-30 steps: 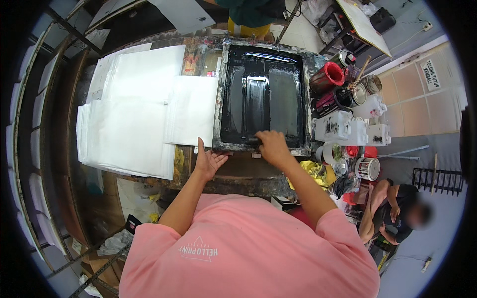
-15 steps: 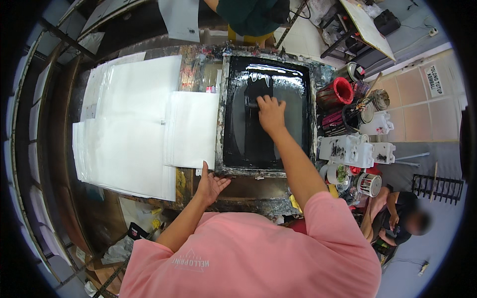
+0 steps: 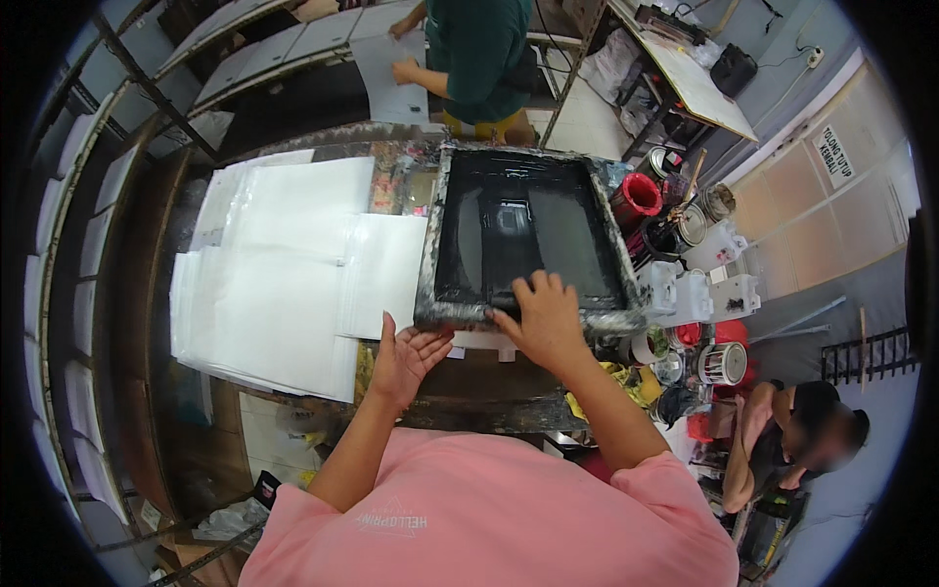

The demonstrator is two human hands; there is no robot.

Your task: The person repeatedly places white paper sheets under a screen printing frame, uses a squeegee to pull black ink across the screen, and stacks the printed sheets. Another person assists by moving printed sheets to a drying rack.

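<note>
A screen-printing frame (image 3: 626,284) with black ink spread over its mesh is on the worktable in front of me. My right hand (image 3: 550,318) is closed over its near rim, thumb in front and fingers curled on the inner side. That near edge looks raised, with a strip of white paper (image 3: 479,339) showing below it. Whether a squeegee is also under those fingers is hidden. Palm up with its fingers spread, my left hand (image 3: 411,367) is just below the frame's near left corner. Beside it lies a small stack of white sheets (image 3: 383,274).
Larger white sheets (image 3: 274,284) cover the table's left part. Ink cans, a red pot (image 3: 641,196) and white plastic jugs (image 3: 693,293) crowd the right side. A person in green (image 3: 479,59) handles a sheet at the far rack; another person (image 3: 782,430) sits at the right.
My right hand has come from the middle of the inked mesh to the near rim, which now looks lifted. My left hand remains open. The view has shifted, showing more of the far person.
</note>
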